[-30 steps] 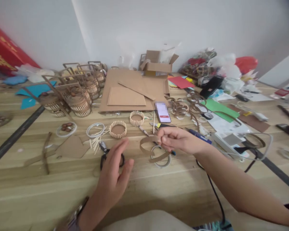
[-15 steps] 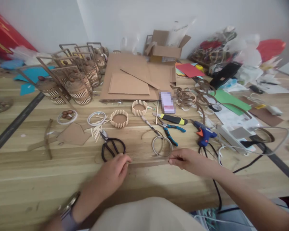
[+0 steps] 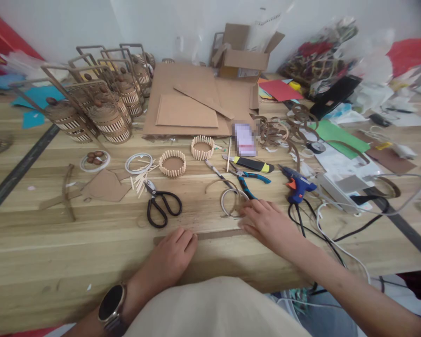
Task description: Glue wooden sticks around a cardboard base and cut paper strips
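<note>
My left hand lies on the wooden table with its fingers curled down over a thin brown strip. The strip runs flat along the table toward my right hand, whose thumb is near its right end. The fingers of that hand are stretched out over the near side of a pale ring; whether they touch it I cannot tell. Black-handled scissors lie open beyond my left hand. Blue-handled pliers and a yellow-black utility knife lie beyond my right hand.
Two round stick-walled cardboard cups stand mid-table beside loose sticks and white rings. Handled lidded baskets crowd the back left. Cardboard sheets lie behind. A blue glue gun and cables lie to the right.
My right hand has moved forward and its fingers have spread over the ring's near side. My left hand has shifted slightly right and settled on the strip. The view has tilted down a little.
</note>
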A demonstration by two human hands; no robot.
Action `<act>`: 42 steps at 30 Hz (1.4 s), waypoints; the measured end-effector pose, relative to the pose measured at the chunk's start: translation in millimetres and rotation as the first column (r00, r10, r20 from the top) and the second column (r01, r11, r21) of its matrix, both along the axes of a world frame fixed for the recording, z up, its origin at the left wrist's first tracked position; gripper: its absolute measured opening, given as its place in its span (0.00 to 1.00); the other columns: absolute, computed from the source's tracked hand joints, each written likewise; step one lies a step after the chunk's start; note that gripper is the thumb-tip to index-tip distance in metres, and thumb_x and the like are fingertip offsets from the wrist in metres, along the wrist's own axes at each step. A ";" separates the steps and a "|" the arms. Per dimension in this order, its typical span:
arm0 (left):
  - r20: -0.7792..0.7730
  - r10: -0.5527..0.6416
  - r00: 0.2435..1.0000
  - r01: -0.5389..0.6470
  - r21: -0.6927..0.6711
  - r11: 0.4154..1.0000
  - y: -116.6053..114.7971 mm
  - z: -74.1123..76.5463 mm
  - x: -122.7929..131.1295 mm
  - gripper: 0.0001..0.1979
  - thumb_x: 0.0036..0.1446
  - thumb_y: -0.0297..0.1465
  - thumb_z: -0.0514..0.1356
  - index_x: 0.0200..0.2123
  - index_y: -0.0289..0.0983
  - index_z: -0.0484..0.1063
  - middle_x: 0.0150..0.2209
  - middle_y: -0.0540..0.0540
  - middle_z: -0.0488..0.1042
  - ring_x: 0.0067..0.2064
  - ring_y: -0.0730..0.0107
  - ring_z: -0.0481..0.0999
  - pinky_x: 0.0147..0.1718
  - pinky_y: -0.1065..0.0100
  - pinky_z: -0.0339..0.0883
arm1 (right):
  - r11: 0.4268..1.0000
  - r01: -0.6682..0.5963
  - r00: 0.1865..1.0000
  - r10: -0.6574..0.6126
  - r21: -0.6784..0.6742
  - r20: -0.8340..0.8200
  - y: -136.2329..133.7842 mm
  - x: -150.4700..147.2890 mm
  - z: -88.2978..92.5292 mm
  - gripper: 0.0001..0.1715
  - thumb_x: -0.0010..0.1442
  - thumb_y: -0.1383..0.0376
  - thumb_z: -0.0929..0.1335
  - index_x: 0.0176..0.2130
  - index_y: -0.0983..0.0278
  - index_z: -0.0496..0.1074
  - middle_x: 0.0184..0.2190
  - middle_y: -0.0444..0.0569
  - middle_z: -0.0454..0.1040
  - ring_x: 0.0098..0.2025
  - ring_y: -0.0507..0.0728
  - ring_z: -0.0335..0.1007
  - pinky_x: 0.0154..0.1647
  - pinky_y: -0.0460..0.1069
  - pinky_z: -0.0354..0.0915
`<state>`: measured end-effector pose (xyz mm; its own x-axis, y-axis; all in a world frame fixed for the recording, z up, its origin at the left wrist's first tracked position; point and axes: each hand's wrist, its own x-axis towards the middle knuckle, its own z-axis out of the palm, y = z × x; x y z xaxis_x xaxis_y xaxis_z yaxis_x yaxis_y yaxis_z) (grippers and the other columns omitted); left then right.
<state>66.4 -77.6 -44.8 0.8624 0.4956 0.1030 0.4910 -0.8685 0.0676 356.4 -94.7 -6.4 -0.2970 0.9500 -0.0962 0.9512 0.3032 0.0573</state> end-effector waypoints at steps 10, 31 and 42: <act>0.056 0.011 0.998 -0.010 -0.021 1.000 -7.2 -14.0 -0.3 0.17 0.61 0.18 0.49 0.51 0.29 0.67 0.42 0.39 0.75 0.41 0.59 0.72 0.40 0.61 0.70 | 0.969 -0.017 0.959 0.085 0.246 -0.271 26.5 10.7 25.9 0.07 0.65 0.66 0.62 0.36 0.64 0.68 0.31 0.51 0.76 0.35 0.59 0.72 0.40 0.52 0.62; 0.324 0.307 0.895 -0.216 -0.288 0.933 -8.0 -2.9 5.8 0.14 0.68 0.31 0.47 0.50 0.33 0.66 0.39 0.40 0.79 0.39 0.58 0.78 0.37 0.60 0.73 | 0.952 -0.233 0.722 0.034 -0.196 -0.691 -0.4 -66.2 10.6 0.06 0.65 0.69 0.62 0.37 0.62 0.67 0.34 0.48 0.75 0.37 0.56 0.72 0.36 0.50 0.67; 0.290 0.306 0.907 -0.282 -0.122 0.952 -12.4 -6.5 7.0 0.14 0.69 0.28 0.44 0.40 0.36 0.69 0.31 0.44 0.78 0.32 0.62 0.77 0.30 0.63 0.71 | 0.966 -0.227 0.717 0.082 -0.120 -0.692 0.6 -91.0 -6.2 0.14 0.61 0.74 0.64 0.45 0.63 0.70 0.39 0.51 0.77 0.43 0.59 0.74 0.43 0.53 0.70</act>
<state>73.4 -89.9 -51.3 0.6101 0.7383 0.2874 0.6690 -0.6744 0.3124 265.4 -94.1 -12.6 -0.4921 0.8702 0.0228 0.6511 0.3853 -0.6539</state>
